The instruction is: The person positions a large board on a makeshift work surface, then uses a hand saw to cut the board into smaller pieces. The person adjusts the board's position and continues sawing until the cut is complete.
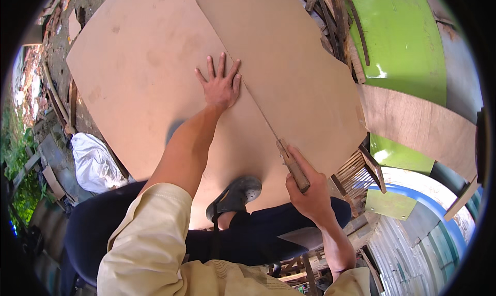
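Big brown board (155, 63) fills the upper centre of the frame, w/ a second sheet (299, 58) on the right side; a straight seam or cut line runs diagonally between them from top centre down to lower right.

Left hand (221, 84) is open, fingers spread, palm flat on the board just left of that line, centre of frame. Right hand (305, 190) is closed around the wooden handle of a knife (293, 167) at lower right centre; the thin blade lies in the line, pointing up toward the left hand. A foot in a grey sandal (235, 195) sits on the board's near edge, lower centre.

Risks, as I judge them:
- Left fingertips sit right beside the line, so if the blade jumps or runs on up, it meets the hand.
- Blade is thin & long; side pressure could bend it or pull it off the line, spoiling the edge.
- Board rests on rough timber scraps (330, 17) at upper right; uneven support could let it shift under the push.
- Foot & knee are close below the handle, so a slip back toward the body is bad too.
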`<state>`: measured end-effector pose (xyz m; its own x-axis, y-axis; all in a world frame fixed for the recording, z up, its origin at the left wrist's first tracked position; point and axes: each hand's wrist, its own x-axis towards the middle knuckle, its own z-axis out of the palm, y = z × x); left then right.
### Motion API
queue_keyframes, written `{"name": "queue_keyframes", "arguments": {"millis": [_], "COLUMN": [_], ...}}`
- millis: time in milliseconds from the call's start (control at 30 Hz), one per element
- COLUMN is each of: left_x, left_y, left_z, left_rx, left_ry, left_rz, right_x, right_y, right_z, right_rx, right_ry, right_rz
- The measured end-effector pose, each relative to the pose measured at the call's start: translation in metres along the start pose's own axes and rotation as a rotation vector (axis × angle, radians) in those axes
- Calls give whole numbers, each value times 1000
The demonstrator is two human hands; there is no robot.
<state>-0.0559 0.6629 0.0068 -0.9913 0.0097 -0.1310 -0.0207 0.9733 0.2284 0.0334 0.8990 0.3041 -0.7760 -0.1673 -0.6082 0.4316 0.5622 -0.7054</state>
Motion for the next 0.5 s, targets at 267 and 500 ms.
{"name": "queue_keyframes", "arguments": {"millis": [267,500], "left_x": [-2,0], "left_y": [5,6], "left_z": [4,1], "left_rx": [44,85], "left_ry": [18,-56], "left_rz": [13,1], "right_x": [1,59], "right_y": [6,27], "right_z": [17,27], "right_rx": [23,23], "right_ry": [-2,-27], "right_rz": [-7,63]}}
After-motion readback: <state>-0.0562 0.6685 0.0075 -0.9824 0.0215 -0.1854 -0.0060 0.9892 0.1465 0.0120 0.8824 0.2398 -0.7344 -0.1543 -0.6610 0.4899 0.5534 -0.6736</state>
